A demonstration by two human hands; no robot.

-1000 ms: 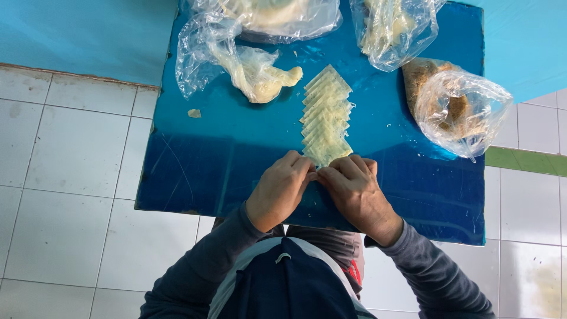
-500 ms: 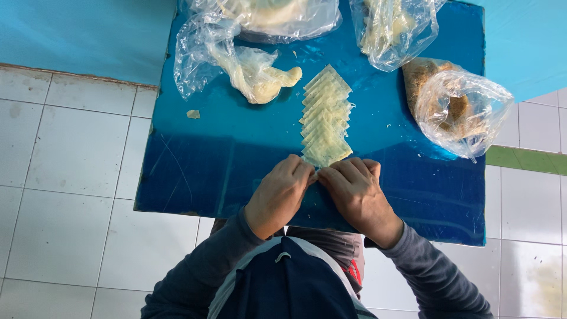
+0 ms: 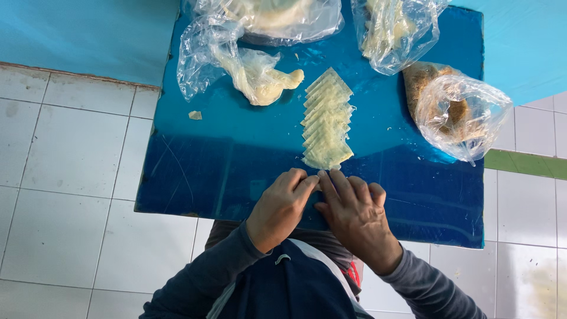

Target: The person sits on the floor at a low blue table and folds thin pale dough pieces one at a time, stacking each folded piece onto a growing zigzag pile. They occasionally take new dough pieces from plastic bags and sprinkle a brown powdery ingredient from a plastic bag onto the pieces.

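Both hands meet at six o'clock on the blue tabletop (image 3: 207, 177): left hand (image 3: 282, 207) and right hand (image 3: 354, 212) pinch fingertips together over something small, hidden beneath them. Pressing evenly along the edge would likely serve best. Wrists rest low, knuckles raised. Just beyond, toward twelve o'clock, lies the row of folded pale wrappers (image 3: 326, 121).
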